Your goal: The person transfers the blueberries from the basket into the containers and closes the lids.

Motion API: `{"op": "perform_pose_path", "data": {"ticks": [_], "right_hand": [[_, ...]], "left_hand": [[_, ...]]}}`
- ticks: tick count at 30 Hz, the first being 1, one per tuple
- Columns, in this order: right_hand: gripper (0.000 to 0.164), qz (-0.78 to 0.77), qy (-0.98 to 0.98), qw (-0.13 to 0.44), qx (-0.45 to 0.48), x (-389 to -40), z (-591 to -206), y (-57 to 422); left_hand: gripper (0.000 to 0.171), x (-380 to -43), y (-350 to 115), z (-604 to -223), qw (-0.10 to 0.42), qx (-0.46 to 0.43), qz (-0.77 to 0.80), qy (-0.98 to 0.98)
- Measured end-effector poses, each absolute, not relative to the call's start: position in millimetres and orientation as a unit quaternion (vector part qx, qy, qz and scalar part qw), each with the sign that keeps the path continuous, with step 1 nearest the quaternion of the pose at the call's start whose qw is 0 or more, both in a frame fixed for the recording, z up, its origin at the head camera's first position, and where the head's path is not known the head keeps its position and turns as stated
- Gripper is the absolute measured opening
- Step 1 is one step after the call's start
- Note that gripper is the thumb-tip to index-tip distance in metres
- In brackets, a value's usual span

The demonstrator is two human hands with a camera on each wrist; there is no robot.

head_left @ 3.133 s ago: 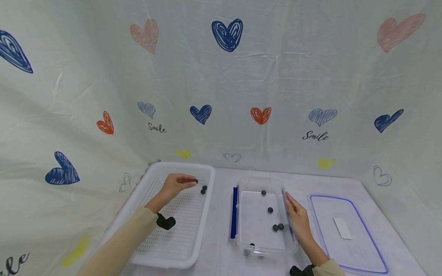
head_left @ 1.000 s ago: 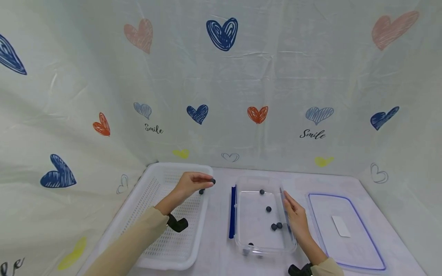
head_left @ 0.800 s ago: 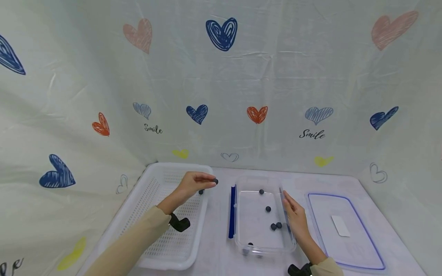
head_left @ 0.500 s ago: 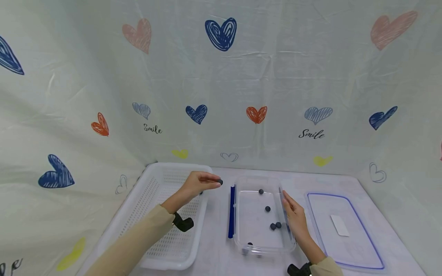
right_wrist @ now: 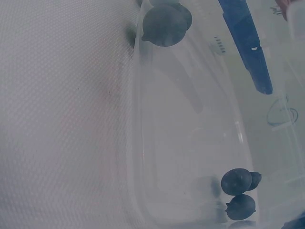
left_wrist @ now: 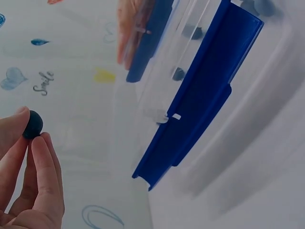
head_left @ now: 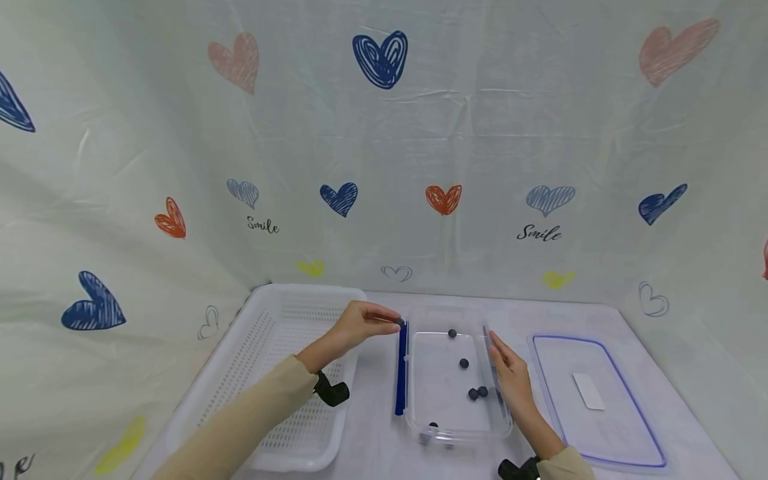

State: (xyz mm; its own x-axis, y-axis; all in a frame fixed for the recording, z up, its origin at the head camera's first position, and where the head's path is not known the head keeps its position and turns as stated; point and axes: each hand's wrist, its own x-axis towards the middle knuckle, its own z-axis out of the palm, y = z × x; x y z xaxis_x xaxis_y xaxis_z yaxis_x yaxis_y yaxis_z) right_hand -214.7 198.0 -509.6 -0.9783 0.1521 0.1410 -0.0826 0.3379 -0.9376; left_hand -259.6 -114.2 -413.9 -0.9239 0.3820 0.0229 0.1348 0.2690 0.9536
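Note:
My left hand pinches a dark blue blueberry between thumb and fingertips, at the left latch of a clear plastic box. In the left wrist view the berry shows beside the blue latch flap, with a gap between. Several blueberries lie apart on the box floor, among them one berry near the middle and a touching pair. Along the box's right side my right hand rests with extended fingers against the wall. The right wrist view shows berries through the clear plastic.
A white perforated basket stands on the left under my left forearm; my hand covers its far right corner. Right of the box lies a clear lid with a blue-purple seal. A heart-printed curtain hangs behind the white table.
From over the basket, where it pinched a blueberry, my left hand has moved right with the berry to the box's left edge. My right hand has stayed on the box.

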Motion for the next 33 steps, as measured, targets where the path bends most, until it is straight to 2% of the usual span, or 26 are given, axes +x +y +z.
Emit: {"op": "perform_pose_path", "data": {"ticks": [16, 24, 33], "right_hand": [[0.048, 0.570, -0.815, 0.104, -0.018, -211, -507, 198], [0.047, 0.565, -0.818, 0.105, -0.021, -213, -509, 198], [0.046, 0.571, -0.813, 0.111, -0.023, -216, -510, 197]], "left_hand": [[0.026, -259, -78, -413, 0.126, 0.201, 0.571, 0.786], [0.023, -241, -69, -393, 0.125, 0.218, 0.562, 0.788], [0.020, -238, -68, -390, 0.112, 0.227, 0.547, 0.798]]}}
